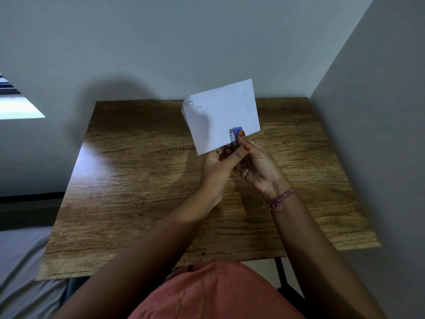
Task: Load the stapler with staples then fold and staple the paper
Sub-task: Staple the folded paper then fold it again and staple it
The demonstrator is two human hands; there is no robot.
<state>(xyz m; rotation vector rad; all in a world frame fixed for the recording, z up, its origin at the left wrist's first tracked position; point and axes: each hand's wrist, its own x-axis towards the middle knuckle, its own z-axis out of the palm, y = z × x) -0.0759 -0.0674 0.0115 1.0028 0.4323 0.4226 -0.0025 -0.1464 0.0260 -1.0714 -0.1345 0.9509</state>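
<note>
The small blue stapler (235,134) is clamped in the right hand (257,166), fingers curled round its body and an orange-nailed fingertip pressed on its blue top. Its mouth is set over the lower edge of the folded white paper (222,113), right at the near corner. The paper is pinched from below by the left hand (217,168), thumb and fingers closed on that same lower edge, just beside the stapler. The sheet is held up off the surface, tilted, its far end lifted toward the wall; layered edges can be seen at its left side, and faint marks are scattered on its face.

A braided pink thread band (281,200) is worn on the right wrist. Below the hands, a wood-grain table (138,192) is spread out, pushed against a grey wall (161,42), with a second wall met at the right corner. A black table leg (281,272) is seen under the near edge. A bright window patch (18,104) is cut off at the left.

The stapler's rear is hidden between the hands, so its staples cannot be made out.
</note>
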